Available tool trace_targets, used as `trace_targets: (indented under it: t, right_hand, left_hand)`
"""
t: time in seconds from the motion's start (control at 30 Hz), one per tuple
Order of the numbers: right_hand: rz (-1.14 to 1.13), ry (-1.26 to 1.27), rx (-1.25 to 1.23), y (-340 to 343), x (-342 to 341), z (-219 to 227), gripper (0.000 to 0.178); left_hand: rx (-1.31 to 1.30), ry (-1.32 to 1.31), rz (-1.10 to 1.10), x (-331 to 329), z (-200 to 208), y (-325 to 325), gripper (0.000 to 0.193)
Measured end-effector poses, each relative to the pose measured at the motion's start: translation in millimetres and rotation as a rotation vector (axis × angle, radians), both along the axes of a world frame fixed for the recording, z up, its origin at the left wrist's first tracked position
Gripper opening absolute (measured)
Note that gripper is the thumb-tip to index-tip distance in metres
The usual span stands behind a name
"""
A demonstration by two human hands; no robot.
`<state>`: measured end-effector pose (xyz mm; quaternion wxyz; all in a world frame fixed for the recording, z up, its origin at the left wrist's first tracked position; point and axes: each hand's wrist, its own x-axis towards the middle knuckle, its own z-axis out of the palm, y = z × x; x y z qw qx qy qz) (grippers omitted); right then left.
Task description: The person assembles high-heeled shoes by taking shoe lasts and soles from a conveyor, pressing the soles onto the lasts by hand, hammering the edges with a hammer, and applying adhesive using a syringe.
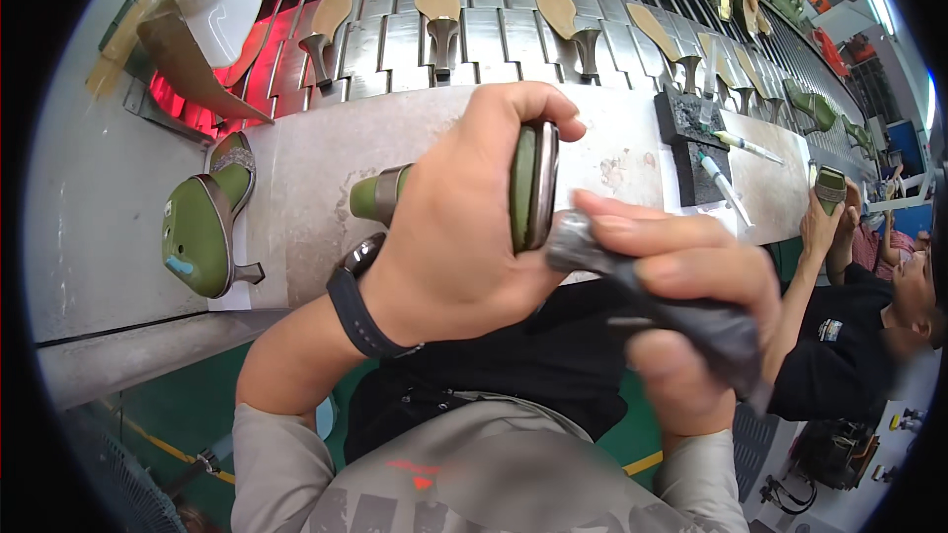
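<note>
My left hand (454,207), with a dark watch on its wrist, is closed around a shoe on a green last (523,188). One end with a brown rim sticks up past my fingers; a green tip with a grey-brown strap shows on the other side, and my palm hides the middle. My right hand (691,286) is closed on a dark grey, cloth-like piece (681,316) with a lighter, crumpled tip. That tip is close to the shoe's rim; blur hides whether they touch. To the left, another heeled shoe on a green last (202,232) lies on the worktable (296,158).
Heeled soles (437,15) lie in a row on the slatted metal conveyor (494,20) beyond the table. A dark foam block (686,128) and slim applicators (750,148) are at right. A co-worker (849,326) holds a shoe farther right. Red light glows at far left.
</note>
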<state>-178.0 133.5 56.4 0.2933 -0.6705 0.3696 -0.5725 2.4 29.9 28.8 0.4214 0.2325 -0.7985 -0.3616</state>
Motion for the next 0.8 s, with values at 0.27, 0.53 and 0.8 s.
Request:
trace_targets:
  t: [0.27,0.53,0.8]
  right_hand:
    - [-0.051,0.056,0.133,-8.9,4.1,19.0,0.046]
    - [-0.218,-0.045,0.317,-19.1,14.0,38.3,0.041]
    - [0.195,-0.043,0.433,7.5,11.1,23.7,0.034]
  left_hand:
    - [-0.121,0.056,0.112,-5.9,-12.4,5.5,0.064]
    - [-0.220,0.135,0.095,-0.1,-24.0,15.4,0.071]
    - [-0.557,0.100,0.121,36.6,-62.4,65.1,0.069]
